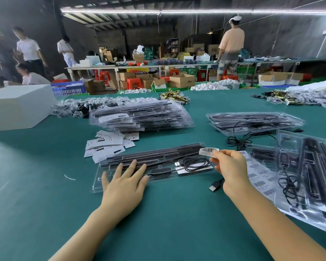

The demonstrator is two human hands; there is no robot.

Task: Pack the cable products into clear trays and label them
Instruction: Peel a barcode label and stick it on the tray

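The left hand (123,182) lies flat, fingers spread, pressing the long clear plastic tray (152,166) of black cable parts onto the green desk (167,223). The right hand (231,166) pinches a small white barcode sticker (208,150) above the tray's right end. The sticker looks light, floppy and tacky, best held by one edge; the tray seems thin and springy. Its print is unreadable, and the tray's far edge blurs.

Only barcodes show, on the sticker (208,150) and the label sheet (260,178); their print is illegible.
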